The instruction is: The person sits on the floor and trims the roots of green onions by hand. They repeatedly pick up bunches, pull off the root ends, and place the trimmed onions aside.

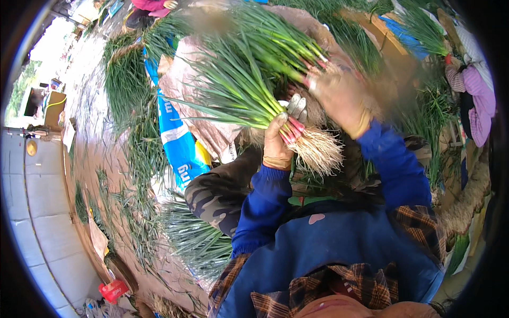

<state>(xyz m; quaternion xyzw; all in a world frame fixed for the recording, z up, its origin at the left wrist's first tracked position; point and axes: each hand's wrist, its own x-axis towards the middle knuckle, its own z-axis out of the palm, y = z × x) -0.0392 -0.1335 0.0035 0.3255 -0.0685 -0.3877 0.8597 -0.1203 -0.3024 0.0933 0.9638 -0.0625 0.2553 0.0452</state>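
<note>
My left hand (280, 139), in a pale worn glove, is closed around a bunch of green onions (254, 95) just above their reddish bases. The bunch's leaves fan to the upper left, and its pale roots (318, 151) hang to the right of the hand. My right hand (342, 101), gloved and blurred, is up and to the right of it. Its fingertips pinch a blurred green onion stalk (292, 73) by the reddish base. Behind both hands lies a larger pile of green onions (270, 31) on a pinkish sheet (191, 63).
A blue printed sack (171, 139) borders the pile on the left. Heaps of green onions (127, 79) and loose leaves (139, 222) cover the floor. A person in purple (475, 99) holds green onions at right; another in pink (153, 6) sits at top. A red box (113, 290) stands lower left.
</note>
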